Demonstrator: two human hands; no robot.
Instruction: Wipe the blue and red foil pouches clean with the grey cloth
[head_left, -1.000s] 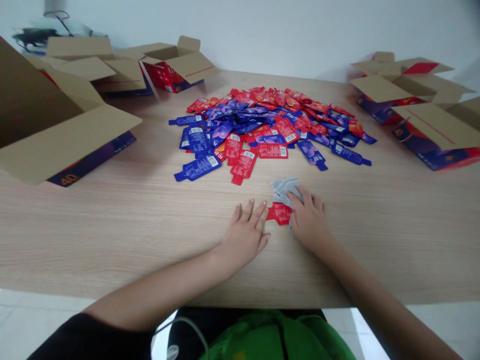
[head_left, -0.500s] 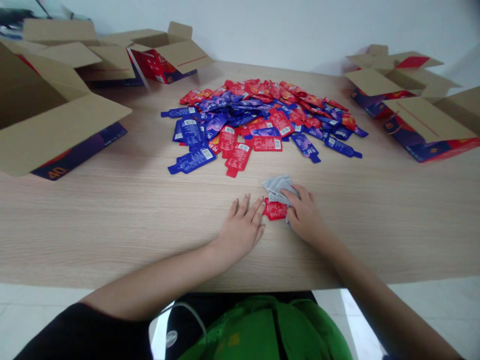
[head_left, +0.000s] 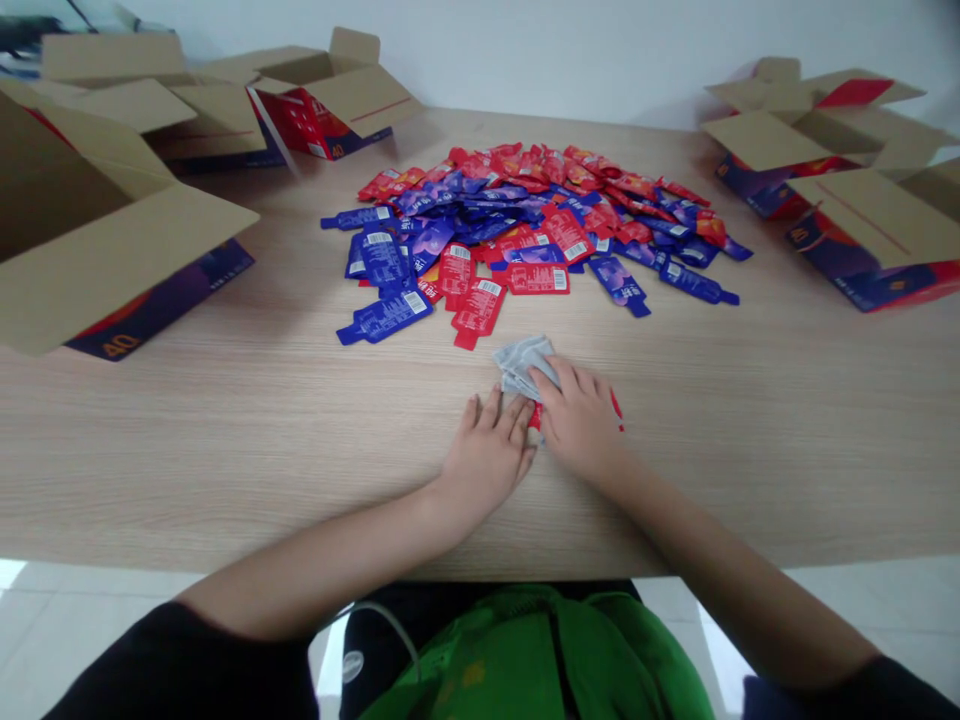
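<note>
A red sachet (head_left: 535, 416) lies on the table in front of me, mostly hidden under my right hand (head_left: 581, 420). That hand presses a folded grey cloth (head_left: 525, 364) onto the sachet, its fingers closed on the cloth. My left hand (head_left: 487, 450) rests flat with fingers spread, its fingertips at the sachet's left end. Beyond both hands spreads a heap of red and blue sachets (head_left: 495, 215). A red sachet (head_left: 480, 308) and a blue sachet (head_left: 386, 317) lie at the heap's near edge.
An open carton (head_left: 161, 275) stands at the left, with more cartons (head_left: 322, 118) behind it. Open cartons also stand at the right, the nearest carton (head_left: 870, 255) near the table's (head_left: 225, 450) right side. A wall rises behind the table.
My right hand has slid the grey cloth leftward along the red sachet, toward my left hand. My left hand has stayed at the sachet's left end. The view has shifted slightly.
</note>
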